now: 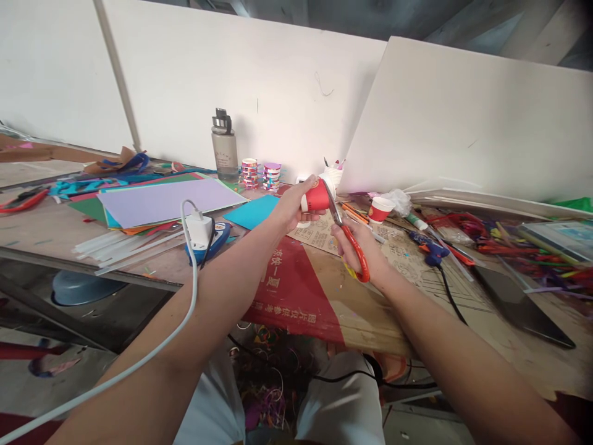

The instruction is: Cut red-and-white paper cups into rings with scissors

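Note:
My left hand (291,205) holds a red paper cup (317,196) on its side above the table, its white rim turned to the right. My right hand (360,247) grips orange-handled scissors (351,243), whose blades reach up to the cup's rim. Both hands hover over a red and brown printed cardboard sheet (296,290) that lies on the wooden table (41,228).
A second red cup (380,209) stands to the right, near a blue glue gun (430,250). Sheets of coloured paper (167,201), a water bottle (225,147), tape rolls (260,173) and a white charger (199,230) with cable lie left. A dark tablet (519,306) lies right. White boards back the table.

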A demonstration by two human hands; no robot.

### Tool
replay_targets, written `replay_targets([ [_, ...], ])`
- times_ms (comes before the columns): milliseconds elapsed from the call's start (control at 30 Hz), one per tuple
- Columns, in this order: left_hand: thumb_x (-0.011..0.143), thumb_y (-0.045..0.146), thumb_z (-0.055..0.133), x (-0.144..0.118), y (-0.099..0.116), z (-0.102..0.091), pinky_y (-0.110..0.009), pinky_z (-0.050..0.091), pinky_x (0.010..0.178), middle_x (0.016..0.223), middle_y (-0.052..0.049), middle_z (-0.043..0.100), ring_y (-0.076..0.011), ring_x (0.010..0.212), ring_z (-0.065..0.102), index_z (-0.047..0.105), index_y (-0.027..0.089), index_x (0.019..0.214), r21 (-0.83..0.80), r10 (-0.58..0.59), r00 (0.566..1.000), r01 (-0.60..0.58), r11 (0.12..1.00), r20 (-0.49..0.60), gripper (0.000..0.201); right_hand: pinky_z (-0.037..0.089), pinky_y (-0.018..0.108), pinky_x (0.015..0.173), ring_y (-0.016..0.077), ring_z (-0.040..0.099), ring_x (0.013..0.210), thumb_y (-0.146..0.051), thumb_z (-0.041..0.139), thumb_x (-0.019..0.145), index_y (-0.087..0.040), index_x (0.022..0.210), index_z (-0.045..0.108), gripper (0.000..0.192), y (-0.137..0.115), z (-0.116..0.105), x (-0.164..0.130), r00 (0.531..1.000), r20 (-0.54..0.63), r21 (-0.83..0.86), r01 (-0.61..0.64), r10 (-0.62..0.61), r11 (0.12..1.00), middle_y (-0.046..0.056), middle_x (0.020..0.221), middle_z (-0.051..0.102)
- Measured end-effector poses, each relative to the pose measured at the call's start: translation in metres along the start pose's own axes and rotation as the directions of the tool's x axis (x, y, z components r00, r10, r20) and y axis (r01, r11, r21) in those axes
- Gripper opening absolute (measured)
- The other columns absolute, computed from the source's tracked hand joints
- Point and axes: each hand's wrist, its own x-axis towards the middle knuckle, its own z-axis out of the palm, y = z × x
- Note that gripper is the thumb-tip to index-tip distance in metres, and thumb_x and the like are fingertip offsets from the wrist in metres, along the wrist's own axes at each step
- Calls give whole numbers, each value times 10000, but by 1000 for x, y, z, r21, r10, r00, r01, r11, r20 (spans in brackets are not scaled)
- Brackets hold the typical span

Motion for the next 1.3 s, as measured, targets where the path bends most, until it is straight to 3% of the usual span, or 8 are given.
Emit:
replay_targets([
  [100,747,707,707,1,0,-1,-235,514,488,724,-79,727,-216,664,729,645,169,946,-24,-16,1000,16,1000,-18,577,351,273,445,135,439,470,-559,511,944,-255,740,413,379,0,0,0,1000,1,-14,8,-8,1000,-18,568,487],
  [333,700,651,786,-1,-1,2,-241,531,511,736,-44,692,-168,606,693,596,171,923,45,82,997,-81,996,-16,563,357,262,453,133,450,480,-560,536,929,-257,795,440,344,2,-1,2,1000,1,5,-5,5,1000,-29,589,483],
  [700,723,596,800,-2,4,1,-230,535,498,736,-44,692,-144,578,669,613,168,898,50,86,996,-85,995,-22,499,300,268,423,122,393,440,-553,551,924,-254,768,440,355,-1,-2,1,1000,-11,39,-17,17,999,-40,533,455],
  [1067,691,628,806,2,0,-2,-238,538,485,736,-39,675,-156,601,676,628,170,866,115,127,992,-125,985,-10,523,352,263,427,122,439,463,-560,558,915,-247,793,457,351,0,-4,4,1000,13,21,-22,22,1000,-31,586,500],
  [1300,697,539,844,0,4,-1,-216,545,518,747,-27,667,-127,612,663,637,169,850,79,131,991,-127,989,-41,450,355,276,440,139,448,471,-544,509,932,-252,753,441,349,-7,-6,2,1000,-11,0,-22,22,1000,-16,566,504],
])
